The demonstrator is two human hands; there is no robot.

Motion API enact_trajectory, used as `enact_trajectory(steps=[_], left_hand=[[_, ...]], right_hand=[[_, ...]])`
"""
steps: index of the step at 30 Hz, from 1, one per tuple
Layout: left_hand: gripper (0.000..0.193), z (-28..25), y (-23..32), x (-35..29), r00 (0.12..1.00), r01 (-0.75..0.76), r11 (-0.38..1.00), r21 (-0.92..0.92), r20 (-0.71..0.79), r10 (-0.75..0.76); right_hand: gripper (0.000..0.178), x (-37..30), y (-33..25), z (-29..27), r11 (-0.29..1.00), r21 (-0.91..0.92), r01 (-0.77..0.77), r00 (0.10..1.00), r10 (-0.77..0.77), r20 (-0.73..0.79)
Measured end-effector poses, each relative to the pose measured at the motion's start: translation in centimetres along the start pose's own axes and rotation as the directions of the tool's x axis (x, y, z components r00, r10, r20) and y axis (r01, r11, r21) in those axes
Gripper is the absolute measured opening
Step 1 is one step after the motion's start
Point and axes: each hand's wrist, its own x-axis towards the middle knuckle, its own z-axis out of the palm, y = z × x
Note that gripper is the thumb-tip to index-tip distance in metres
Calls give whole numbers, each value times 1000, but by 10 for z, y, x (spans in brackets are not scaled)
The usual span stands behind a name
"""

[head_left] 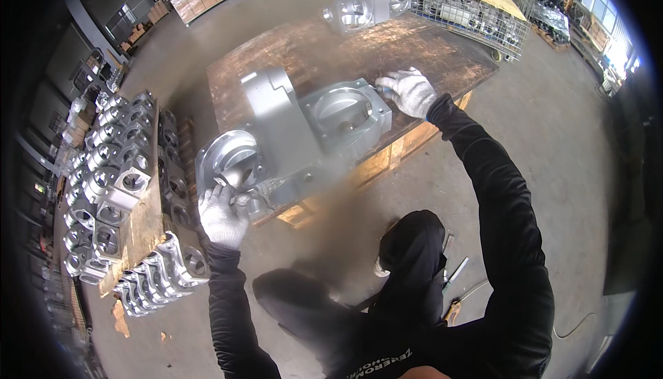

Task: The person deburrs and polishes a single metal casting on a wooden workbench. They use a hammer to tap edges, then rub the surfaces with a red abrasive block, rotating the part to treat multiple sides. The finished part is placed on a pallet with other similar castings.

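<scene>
A large silver metal casting lies on the wooden table, with a round opening at each end and a raised block between them. My left hand, in a white glove, is closed at the near rim of the left round opening. Its fingertips bend over the metal there. At the casting's right corner is my right hand, also gloved, with curled fingers. Something small and bluish shows at its fingertips, too indistinct to name.
The brown wooden table also carries another casting at its far edge. On the left, a pallet holds several stacked castings. A wire cage stands beyond the table. Tools and a hose lie on the floor beside my knee.
</scene>
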Motion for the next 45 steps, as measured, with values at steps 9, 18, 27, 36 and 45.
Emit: enact_trajectory(steps=[9, 18, 27, 36, 45], left_hand=[[30, -5, 2, -5, 999, 36, 999, -18, 19, -35], [43, -4, -4, -4, 993, 88, 996, 23, 77, -89], [45, -6, -3, -2, 991, 87, 995, 39, 103, -90], [42, -3, -4, -4, 999, 9, 1000, 2, -38, -9], [36, -14, 38, -13, 991, 23, 999, -34, -134, -27]], right_hand=[[41, -69, -29, -28, 999, 2, 33, 999, -33, -43], [35, -101, -79, -20, 985, 26, -169, 940, 169, -298], [39, -93, -117, 10, 873, 243, -423, 830, 481, -282], [41, -93, -118, 13, 748, 462, -476, 802, 585, -122], [24, -71, -106, -1, 843, 297, -448, 803, 525, -281]])
